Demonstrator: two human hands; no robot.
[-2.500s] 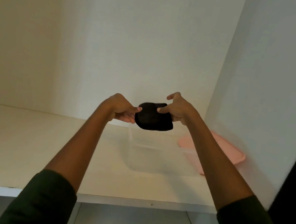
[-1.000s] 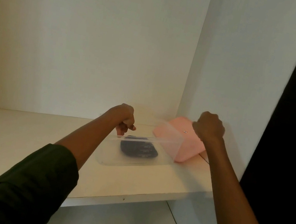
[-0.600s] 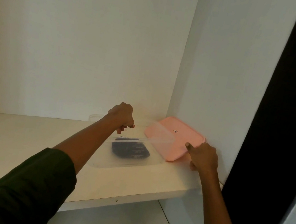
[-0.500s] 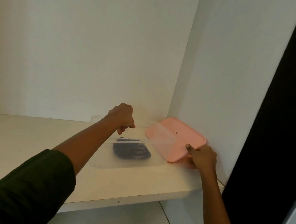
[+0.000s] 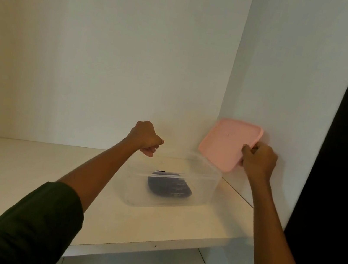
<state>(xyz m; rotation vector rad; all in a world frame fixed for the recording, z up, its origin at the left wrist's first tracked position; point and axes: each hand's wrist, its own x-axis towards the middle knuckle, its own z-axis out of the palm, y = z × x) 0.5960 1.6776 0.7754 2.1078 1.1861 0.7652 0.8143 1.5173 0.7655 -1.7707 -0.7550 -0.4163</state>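
Broadly, a white cupboard shelf (image 5: 25,172) carries everything, set in a corner between white walls. Toward its right-hand end stands a clear rectangular plastic container (image 5: 208,185), open at the top. Above the container's right rear corner a pink square plastic lid (image 5: 225,144) is in the air, tilted with its top face toward the camera, its lower edge just over the rim and close to the side wall. The right hand (image 5: 258,161) pinches the lid's right edge, thumb on top and fingers curled behind. The left hand (image 5: 144,137) is curled into a fist above the container's far left side with nothing visibly in it; whether it touches the rim I cannot tell. The hands are well apart, one at each side of the container. Smallest, a dark folded fabric piece (image 5: 169,187) lies flat on the container's floor.

The step in hand looks like closing the container: the contents are in, the lid not yet on. The next move calls for levelling the lid, squaring its corners with the rim, lowering it and pressing the edges down, probably with the left hand steadying the light container.
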